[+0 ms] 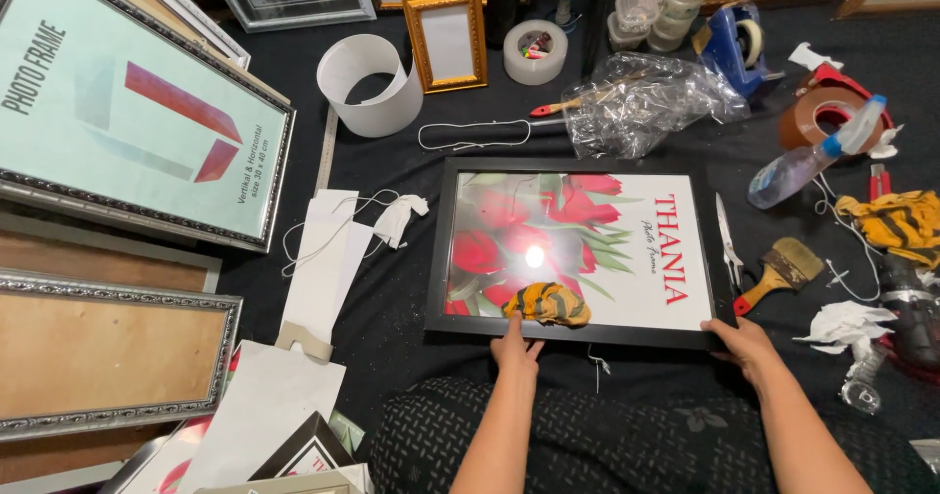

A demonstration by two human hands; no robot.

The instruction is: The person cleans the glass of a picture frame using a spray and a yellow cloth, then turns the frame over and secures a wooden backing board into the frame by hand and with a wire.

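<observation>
Wiping the black picture frame [578, 249]: left hand [516, 347] presses fingers flat by the yellow cloth [548, 303], right hand [746, 342] clamps its corner; next, judged, needs steady sweeping

You see the scene under bright, even overhead light, with only soft, short shadows on the dark cloth [392, 288]. A white glare spot sits on the glass of the black picture frame [534, 256], surrounded by pale haze. The crumpled plastic bag [646, 97] glints. Edges bow slightly from the wide lens; focus stays sharp.
</observation>
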